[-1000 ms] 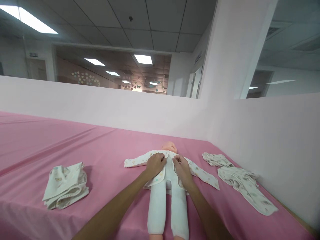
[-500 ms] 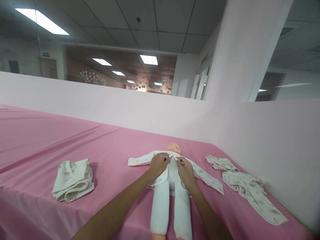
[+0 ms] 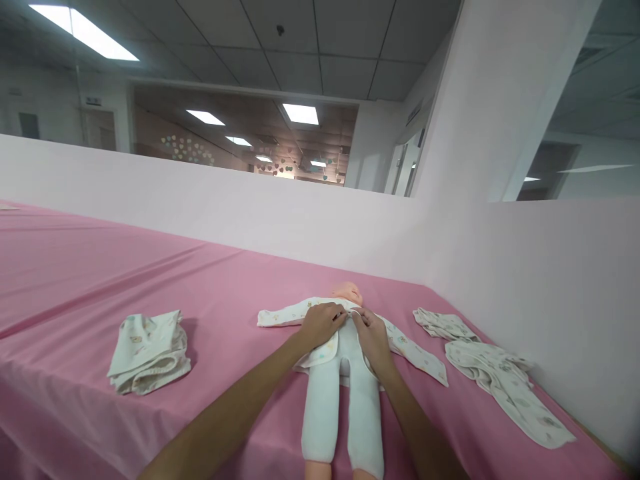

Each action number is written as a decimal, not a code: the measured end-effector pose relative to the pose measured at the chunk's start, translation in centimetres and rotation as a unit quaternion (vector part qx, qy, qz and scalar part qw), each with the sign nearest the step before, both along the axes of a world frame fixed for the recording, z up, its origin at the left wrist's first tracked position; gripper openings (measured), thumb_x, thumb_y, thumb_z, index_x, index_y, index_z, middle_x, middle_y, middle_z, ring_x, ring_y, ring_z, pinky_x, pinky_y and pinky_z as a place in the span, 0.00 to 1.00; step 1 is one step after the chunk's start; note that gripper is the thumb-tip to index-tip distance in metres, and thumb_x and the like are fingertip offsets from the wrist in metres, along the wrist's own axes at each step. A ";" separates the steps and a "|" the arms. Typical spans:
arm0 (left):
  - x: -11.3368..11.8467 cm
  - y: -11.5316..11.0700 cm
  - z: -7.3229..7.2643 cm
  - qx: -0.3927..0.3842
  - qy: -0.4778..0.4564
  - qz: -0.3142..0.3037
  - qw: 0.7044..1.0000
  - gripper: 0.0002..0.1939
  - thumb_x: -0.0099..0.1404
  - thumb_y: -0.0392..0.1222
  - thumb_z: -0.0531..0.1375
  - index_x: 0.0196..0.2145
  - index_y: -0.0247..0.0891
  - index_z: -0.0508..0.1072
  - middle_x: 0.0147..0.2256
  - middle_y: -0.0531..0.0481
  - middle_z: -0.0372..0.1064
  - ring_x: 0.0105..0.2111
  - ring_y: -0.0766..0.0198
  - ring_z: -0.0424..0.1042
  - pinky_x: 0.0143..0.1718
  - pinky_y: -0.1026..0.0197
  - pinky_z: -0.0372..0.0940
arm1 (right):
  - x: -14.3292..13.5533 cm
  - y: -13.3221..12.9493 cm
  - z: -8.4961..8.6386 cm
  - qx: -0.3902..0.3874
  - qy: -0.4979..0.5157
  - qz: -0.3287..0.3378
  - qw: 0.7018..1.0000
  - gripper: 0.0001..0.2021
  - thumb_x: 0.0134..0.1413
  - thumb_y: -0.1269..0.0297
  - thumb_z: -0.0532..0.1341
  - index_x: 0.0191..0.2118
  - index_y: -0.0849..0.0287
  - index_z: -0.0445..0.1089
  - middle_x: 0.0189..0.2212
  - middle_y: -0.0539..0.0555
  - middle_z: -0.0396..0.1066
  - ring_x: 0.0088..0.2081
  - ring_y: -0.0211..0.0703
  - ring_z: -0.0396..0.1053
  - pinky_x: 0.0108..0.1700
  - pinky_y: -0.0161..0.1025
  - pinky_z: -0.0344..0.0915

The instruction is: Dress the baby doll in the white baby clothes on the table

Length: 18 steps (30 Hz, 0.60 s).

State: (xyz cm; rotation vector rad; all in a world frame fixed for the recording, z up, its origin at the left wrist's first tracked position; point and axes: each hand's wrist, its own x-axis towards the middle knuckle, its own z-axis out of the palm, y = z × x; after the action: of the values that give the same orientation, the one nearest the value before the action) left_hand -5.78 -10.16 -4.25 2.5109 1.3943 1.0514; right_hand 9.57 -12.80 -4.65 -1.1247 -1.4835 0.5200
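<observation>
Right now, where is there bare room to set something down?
Pink cloth lies bare between the folded garment and the doll, and behind that garment toward the wall. Crowded: the doll's chest, where left hand and right hand pinch the jacket, and the right side, with printed clothes.

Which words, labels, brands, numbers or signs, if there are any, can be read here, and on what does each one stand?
None can be read.
Small sign above the left background door: too small and blurred.
Slanted sign above the right background doorway: also unreadable.
Patterned jacket and folded cloth: printed motifs, no legible letters.
</observation>
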 end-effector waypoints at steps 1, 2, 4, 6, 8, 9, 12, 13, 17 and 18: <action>0.0 0.0 0.0 -0.001 0.002 0.000 1.000 0.14 0.72 0.45 0.51 0.42 0.42 0.77 0.43 0.48 0.76 0.45 0.55 0.72 0.45 0.59 0.61 | 0.0 0.0 0.0 0.000 -0.001 0.005 1.000 0.16 0.55 0.52 0.58 0.36 0.59 0.75 0.28 0.51 0.74 0.31 0.44 0.67 0.34 0.37 0.62; 0.1 0.0 0.0 -0.003 0.003 0.001 1.000 0.15 0.72 0.45 0.51 0.42 0.43 0.77 0.43 0.48 0.76 0.45 0.55 0.72 0.46 0.58 0.61 | 0.0 0.0 0.0 0.001 -0.001 0.010 1.000 0.16 0.55 0.52 0.58 0.37 0.59 0.75 0.28 0.51 0.74 0.32 0.44 0.67 0.35 0.37 0.62; 0.1 -0.1 0.1 -0.008 0.003 0.005 1.000 0.14 0.72 0.44 0.51 0.42 0.43 0.77 0.43 0.49 0.76 0.45 0.54 0.72 0.46 0.58 0.61 | -0.1 -0.1 0.1 0.003 -0.002 0.015 1.000 0.16 0.55 0.53 0.58 0.37 0.59 0.76 0.30 0.51 0.75 0.32 0.44 0.67 0.36 0.37 0.62; 0.2 -0.2 0.3 -0.017 0.001 0.012 1.000 0.13 0.71 0.44 0.52 0.41 0.42 0.77 0.42 0.48 0.77 0.44 0.54 0.73 0.45 0.58 0.62 | -0.1 -0.1 0.0 0.003 0.000 0.016 1.000 0.15 0.54 0.53 0.58 0.37 0.59 0.76 0.30 0.52 0.75 0.32 0.44 0.67 0.35 0.37 0.62; 0.2 -0.4 0.5 -0.028 -0.004 0.022 0.999 0.12 0.69 0.44 0.53 0.41 0.41 0.76 0.42 0.48 0.77 0.42 0.54 0.73 0.43 0.58 0.62 | -0.1 -0.1 0.0 0.002 0.003 0.017 1.000 0.16 0.54 0.53 0.58 0.37 0.59 0.76 0.30 0.51 0.75 0.32 0.44 0.67 0.35 0.37 0.62; 0.3 -0.4 0.5 -0.033 -0.006 0.027 0.999 0.12 0.68 0.44 0.54 0.41 0.41 0.76 0.42 0.47 0.77 0.42 0.53 0.73 0.43 0.58 0.62 | -0.1 -0.1 0.0 0.002 0.004 0.018 1.000 0.16 0.54 0.52 0.58 0.37 0.59 0.76 0.30 0.51 0.75 0.32 0.44 0.67 0.34 0.37 0.62; 0.4 -0.4 0.6 -0.047 -0.014 0.042 0.998 0.12 0.66 0.42 0.55 0.43 0.41 0.76 0.42 0.46 0.77 0.43 0.53 0.73 0.44 0.58 0.63 | -0.2 -0.2 0.0 0.003 0.007 0.019 1.000 0.16 0.54 0.52 0.58 0.35 0.59 0.76 0.29 0.51 0.75 0.32 0.44 0.67 0.34 0.37 0.62; 0.5 -0.4 0.6 -0.050 -0.016 0.047 0.998 0.12 0.66 0.41 0.55 0.44 0.41 0.76 0.42 0.46 0.77 0.43 0.53 0.73 0.44 0.58 0.63 | -0.2 -0.2 0.1 0.003 0.008 0.019 1.000 0.16 0.54 0.51 0.59 0.35 0.59 0.76 0.29 0.51 0.75 0.32 0.44 0.67 0.35 0.37 0.62; 0.6 0.1 0.3 -0.051 -0.024 0.053 0.997 0.13 0.66 0.40 0.54 0.45 0.40 0.76 0.40 0.46 0.77 0.43 0.52 0.74 0.44 0.57 0.63 | -0.3 -0.3 0.2 0.004 0.008 0.019 1.000 0.17 0.53 0.51 0.59 0.37 0.58 0.76 0.30 0.51 0.76 0.33 0.45 0.68 0.36 0.37 0.62; 0.6 0.2 0.3 -0.049 -0.025 0.051 0.997 0.14 0.66 0.40 0.54 0.44 0.41 0.76 0.40 0.46 0.77 0.42 0.52 0.74 0.44 0.57 0.62 | -0.3 -0.3 0.2 0.004 0.008 0.019 1.000 0.16 0.54 0.51 0.59 0.37 0.58 0.76 0.30 0.52 0.76 0.33 0.45 0.69 0.36 0.38 0.62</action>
State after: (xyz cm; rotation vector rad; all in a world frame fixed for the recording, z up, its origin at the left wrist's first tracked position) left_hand -5.17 -10.01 -3.99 2.3508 1.5362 1.0289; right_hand 9.27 -13.06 -4.44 -1.0861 -1.4947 0.5480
